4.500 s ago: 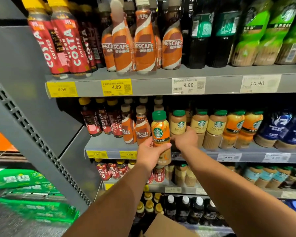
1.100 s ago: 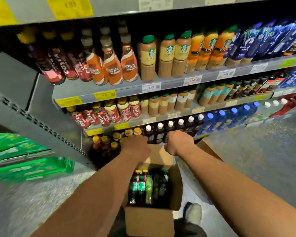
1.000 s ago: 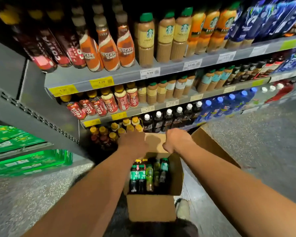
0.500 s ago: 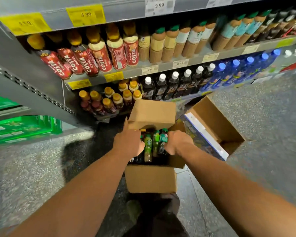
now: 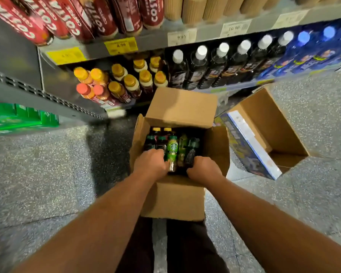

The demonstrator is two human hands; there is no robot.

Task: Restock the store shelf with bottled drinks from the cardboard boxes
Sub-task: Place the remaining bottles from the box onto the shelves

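We see a matt brown cardboard box (image 5: 173, 201), glossy plastic bottles (image 5: 172, 148), a speckled stone floor (image 5: 37, 174) and grey metal shelf (image 5: 152, 39).

The person's left forearm (image 5: 98, 223) and right forearm (image 5: 264, 219) are bare along their whole visible length, from the lower frame edge to the wrists. The left hand (image 5: 149, 164) and right hand (image 5: 204, 170) are bare as well; only their backs and knuckles show plainly. Below, between the arms, the person wears dark, near-black cloth trousers (image 5: 187, 247) with a faint brownish cast. The cloth is plain and matte, with a few soft folds, and a narrow gap parts the two legs. The picture is too blurred there to make out seams or stitching.
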